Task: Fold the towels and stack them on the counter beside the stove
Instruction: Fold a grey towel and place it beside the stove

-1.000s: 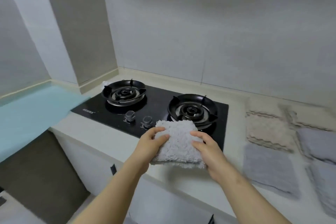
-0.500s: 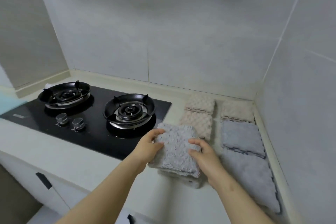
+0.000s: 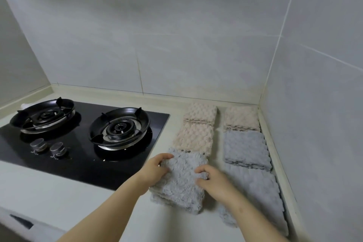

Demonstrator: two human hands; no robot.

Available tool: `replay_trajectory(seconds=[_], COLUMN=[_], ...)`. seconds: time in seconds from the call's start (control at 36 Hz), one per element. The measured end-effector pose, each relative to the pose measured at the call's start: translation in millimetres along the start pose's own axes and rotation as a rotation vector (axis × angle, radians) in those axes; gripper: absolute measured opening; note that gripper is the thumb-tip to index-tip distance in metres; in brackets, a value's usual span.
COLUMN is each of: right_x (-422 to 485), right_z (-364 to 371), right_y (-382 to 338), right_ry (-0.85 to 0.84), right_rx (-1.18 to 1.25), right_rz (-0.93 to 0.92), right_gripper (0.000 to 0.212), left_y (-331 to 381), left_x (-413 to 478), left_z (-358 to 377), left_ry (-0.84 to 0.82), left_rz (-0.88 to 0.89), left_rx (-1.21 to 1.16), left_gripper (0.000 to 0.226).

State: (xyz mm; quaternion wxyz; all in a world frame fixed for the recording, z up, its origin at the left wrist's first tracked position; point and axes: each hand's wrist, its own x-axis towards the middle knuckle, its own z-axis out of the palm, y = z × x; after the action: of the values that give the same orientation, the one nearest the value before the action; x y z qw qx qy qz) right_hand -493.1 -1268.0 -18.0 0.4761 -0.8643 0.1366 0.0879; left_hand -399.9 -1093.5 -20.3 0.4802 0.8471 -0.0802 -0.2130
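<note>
A folded grey towel (image 3: pixel 181 180) lies on the counter (image 3: pixel 59 198) just right of the black stove (image 3: pixel 82 143), on top of another grey towel whose edges show beneath it. My left hand (image 3: pixel 156 169) grips its left edge, fingers curled over the top. My right hand (image 3: pixel 213 181) grips its right edge the same way. Behind it lie two folded beige towels (image 3: pixel 194 137), (image 3: pixel 201 113). In the right column lie a beige towel (image 3: pixel 241 118), a folded grey towel (image 3: pixel 245 147) and a larger grey towel (image 3: pixel 257 198).
The stove has two burners (image 3: pixel 42 115), (image 3: pixel 118 128) and two knobs (image 3: pixel 48 146) near its front. Tiled walls (image 3: pixel 314 124) close the counter at the back and the right. The counter's front edge runs at the lower left.
Both hands carried the grey towel rightward from in front of the stove and set it down on the grey towel at the front of the left column. The view turned right.
</note>
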Motion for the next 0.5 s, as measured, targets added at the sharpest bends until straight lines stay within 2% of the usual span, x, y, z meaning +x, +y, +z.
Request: replay_trajectory(seconds=[0.5], right_x=[11.6], right_z=[6.4], right_y=[2.9], right_ry=[0.058], right_rx=[-0.016], right_rz=[0.028], right_gripper=[0.024], left_y=[-13.0], left_x=[18.6], left_z=[3.9], left_ry=[-0.024], left_rz=[-0.033], left_rx=[0.047], left_gripper=[0.046])
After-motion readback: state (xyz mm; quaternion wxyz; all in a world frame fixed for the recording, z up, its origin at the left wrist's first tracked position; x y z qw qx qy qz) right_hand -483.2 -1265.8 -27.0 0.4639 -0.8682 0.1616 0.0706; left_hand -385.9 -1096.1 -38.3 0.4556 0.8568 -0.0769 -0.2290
